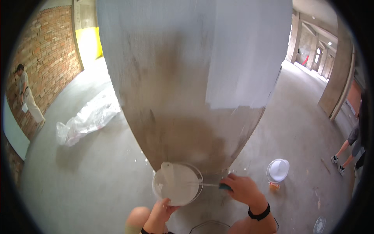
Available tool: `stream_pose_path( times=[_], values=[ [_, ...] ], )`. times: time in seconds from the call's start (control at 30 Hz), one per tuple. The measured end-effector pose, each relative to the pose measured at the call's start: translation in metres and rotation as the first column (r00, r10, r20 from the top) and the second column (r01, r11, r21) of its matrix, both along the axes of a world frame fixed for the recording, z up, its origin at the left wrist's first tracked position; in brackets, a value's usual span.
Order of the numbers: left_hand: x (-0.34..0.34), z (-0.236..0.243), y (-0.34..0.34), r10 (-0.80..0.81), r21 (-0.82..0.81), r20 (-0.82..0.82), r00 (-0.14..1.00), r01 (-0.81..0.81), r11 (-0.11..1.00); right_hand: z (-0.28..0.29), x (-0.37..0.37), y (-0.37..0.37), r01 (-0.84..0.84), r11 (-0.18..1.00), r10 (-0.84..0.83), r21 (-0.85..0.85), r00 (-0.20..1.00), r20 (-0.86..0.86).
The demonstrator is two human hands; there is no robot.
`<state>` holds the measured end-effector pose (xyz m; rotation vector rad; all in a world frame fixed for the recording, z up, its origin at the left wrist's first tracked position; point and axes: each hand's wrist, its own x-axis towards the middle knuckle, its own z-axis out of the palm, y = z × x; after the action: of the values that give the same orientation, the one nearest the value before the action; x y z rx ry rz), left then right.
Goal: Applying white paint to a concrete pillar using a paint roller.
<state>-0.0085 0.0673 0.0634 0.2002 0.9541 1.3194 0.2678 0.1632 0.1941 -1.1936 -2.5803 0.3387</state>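
A round white bucket (pixel 183 191) with a thin wire handle stands at the foot of a broad column, pale paint inside it. My left hand (pixel 161 210) grips its near rim. In my right hand (pixel 242 189) is the teal handle of a paint roller; its thin metal rod (pixel 208 185) runs left over the bucket. The white roller head (pixel 168 174) rests inside against the far left wall. The column (pixel 194 89) is coated whitish at upper right, while brownish bare patches show lower down and at the middle.
Plastic sheeting (pixel 91 117) lies on the floor at left. A second white bucket (pixel 278 171) stands at right beside a small orange item (pixel 274 186). A person (pixel 27 93) stands by the brick wall at left; another person's legs (pixel 346 152) show at far right.
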Motion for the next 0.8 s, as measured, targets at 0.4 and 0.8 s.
stream_pose_path(
  times=[0.4,0.8],
  values=[
    [-0.004,0.007,-0.003,-0.002,-0.039,0.027,1.000,0.003,0.999,0.000,-0.009,0.002,0.049,0.998,-0.048,0.029,0.998,-0.035],
    [-0.002,0.010,-0.005,-0.006,-0.032,0.009,1.000,0.006,0.999,0.003,-0.009,-0.002,0.026,0.994,-0.020,0.104,0.998,-0.065]
  ],
)
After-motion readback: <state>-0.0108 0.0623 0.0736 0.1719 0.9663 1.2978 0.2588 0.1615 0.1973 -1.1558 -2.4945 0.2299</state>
